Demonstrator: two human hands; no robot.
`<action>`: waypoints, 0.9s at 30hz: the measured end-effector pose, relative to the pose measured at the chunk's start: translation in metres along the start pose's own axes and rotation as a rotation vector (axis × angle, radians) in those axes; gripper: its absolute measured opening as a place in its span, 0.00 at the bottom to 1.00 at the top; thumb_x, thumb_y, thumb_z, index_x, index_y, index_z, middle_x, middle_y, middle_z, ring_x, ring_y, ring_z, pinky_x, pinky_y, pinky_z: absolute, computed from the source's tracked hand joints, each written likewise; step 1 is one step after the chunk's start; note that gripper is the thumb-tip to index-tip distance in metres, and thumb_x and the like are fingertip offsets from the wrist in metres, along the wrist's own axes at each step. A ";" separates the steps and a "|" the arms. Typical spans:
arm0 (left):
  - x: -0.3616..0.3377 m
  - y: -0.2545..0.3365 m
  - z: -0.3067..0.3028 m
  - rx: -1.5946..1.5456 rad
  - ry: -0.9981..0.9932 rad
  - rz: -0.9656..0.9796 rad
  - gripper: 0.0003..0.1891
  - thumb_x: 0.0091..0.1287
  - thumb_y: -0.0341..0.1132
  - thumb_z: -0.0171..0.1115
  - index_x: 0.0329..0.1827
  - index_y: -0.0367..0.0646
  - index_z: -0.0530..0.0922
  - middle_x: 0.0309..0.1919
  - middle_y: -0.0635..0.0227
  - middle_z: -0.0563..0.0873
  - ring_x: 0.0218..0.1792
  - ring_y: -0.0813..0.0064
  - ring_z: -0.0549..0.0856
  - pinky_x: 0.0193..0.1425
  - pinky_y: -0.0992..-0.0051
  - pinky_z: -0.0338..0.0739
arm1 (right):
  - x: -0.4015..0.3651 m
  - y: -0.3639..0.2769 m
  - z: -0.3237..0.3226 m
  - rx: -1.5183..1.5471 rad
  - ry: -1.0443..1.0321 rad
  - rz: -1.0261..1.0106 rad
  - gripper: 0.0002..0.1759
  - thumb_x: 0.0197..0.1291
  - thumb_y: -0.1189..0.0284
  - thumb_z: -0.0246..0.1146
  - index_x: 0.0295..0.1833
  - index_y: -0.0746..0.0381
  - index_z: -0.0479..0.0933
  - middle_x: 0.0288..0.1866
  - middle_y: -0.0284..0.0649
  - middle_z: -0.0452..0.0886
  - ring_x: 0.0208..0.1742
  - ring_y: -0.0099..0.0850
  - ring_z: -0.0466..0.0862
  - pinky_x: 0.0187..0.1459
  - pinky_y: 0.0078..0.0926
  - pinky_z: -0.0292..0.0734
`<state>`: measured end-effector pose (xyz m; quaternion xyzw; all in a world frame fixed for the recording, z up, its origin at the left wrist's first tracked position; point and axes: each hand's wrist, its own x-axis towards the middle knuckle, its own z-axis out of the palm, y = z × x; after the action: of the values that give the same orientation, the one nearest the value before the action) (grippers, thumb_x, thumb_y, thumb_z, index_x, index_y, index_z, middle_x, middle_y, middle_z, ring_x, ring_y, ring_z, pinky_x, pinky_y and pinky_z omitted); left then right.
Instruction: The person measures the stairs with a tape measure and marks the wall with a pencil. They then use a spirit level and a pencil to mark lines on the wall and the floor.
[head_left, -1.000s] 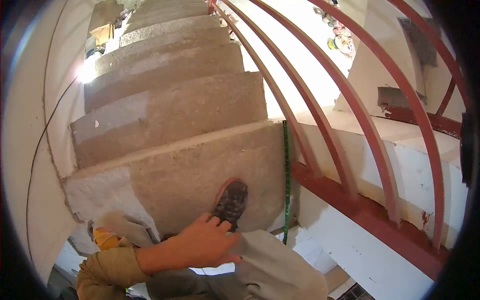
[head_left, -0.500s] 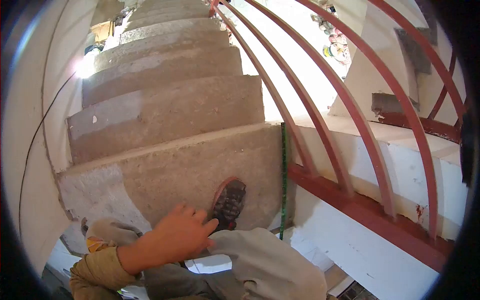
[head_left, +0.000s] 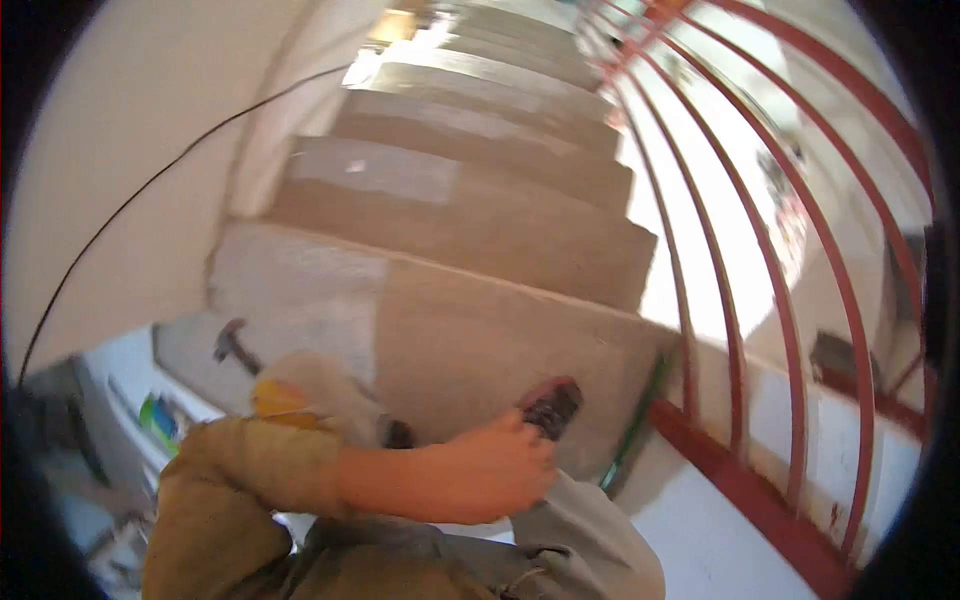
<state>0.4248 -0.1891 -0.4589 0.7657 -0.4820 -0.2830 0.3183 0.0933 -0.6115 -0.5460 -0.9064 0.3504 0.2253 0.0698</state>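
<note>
My left hand (head_left: 490, 470) reaches across from a brown-green sleeve (head_left: 260, 465), palm down over my trouser leg (head_left: 590, 540). Its fingers are slightly bent and blurred, with nothing visible in them, and they overlap the dark shoe (head_left: 553, 407) on the step in this view. Beside my other knee, a hammer-like tool (head_left: 236, 347) lies on the step, its lower end hidden by the leg. A yellow-orange item (head_left: 285, 400) shows between that knee and the sleeve. My right hand is out of view.
Concrete stairs (head_left: 470, 200) descend ahead. A red metal railing (head_left: 770, 260) runs along the right, with a narrow green strip (head_left: 640, 425) at the step's end near its base. A black cable (head_left: 150, 185) crosses the left wall. Blurred items, one green (head_left: 160, 420), are at lower left.
The view has swung left, so the stairs and railing appear further right and tilted. My left hand has moved right and slightly down, and the hammer-like tool now shows more fully.
</note>
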 end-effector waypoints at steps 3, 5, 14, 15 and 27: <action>-0.020 0.007 -0.001 0.176 0.155 0.052 0.10 0.60 0.39 0.62 0.39 0.45 0.80 0.37 0.64 0.81 0.42 0.64 0.81 0.51 0.62 0.71 | 0.040 -0.044 0.004 -0.011 0.004 -0.138 0.17 0.63 0.68 0.62 0.53 0.68 0.77 0.56 0.48 0.80 0.55 0.38 0.79 0.53 0.38 0.75; -0.039 0.014 -0.018 0.119 0.242 0.071 0.09 0.57 0.37 0.62 0.37 0.45 0.80 0.37 0.63 0.82 0.43 0.64 0.81 0.49 0.62 0.71 | 0.055 -0.074 0.004 -0.007 0.005 -0.212 0.17 0.63 0.68 0.63 0.53 0.68 0.77 0.57 0.48 0.80 0.56 0.37 0.79 0.53 0.38 0.75; -0.037 0.020 -0.048 0.086 0.235 -0.246 0.25 0.60 0.48 0.65 0.54 0.37 0.79 0.52 0.48 0.81 0.52 0.55 0.82 0.54 0.48 0.73 | 0.059 -0.239 -0.073 0.169 -0.006 -0.686 0.18 0.64 0.67 0.63 0.54 0.69 0.76 0.60 0.47 0.79 0.58 0.36 0.78 0.55 0.36 0.74; -0.032 0.016 -0.051 0.002 0.404 -0.300 0.29 0.61 0.50 0.65 0.56 0.35 0.78 0.54 0.47 0.80 0.54 0.52 0.81 0.56 0.42 0.72 | 0.056 -0.272 -0.091 0.222 -0.001 -0.783 0.18 0.64 0.67 0.63 0.54 0.69 0.76 0.60 0.47 0.79 0.58 0.36 0.78 0.55 0.36 0.74; -0.204 -0.079 -0.141 -0.471 1.172 -0.515 0.22 0.66 0.52 0.57 0.38 0.40 0.86 0.33 0.53 0.88 0.33 0.64 0.88 0.36 0.62 0.82 | -0.087 -0.670 -0.170 0.469 -0.359 -1.465 0.21 0.66 0.62 0.64 0.55 0.66 0.73 0.49 0.43 0.81 0.43 0.31 0.86 0.31 0.27 0.87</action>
<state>0.4963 0.0542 -0.4035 0.7932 0.0424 0.0144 0.6074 0.5441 -0.1083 -0.3759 -0.8177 -0.3142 0.1849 0.4454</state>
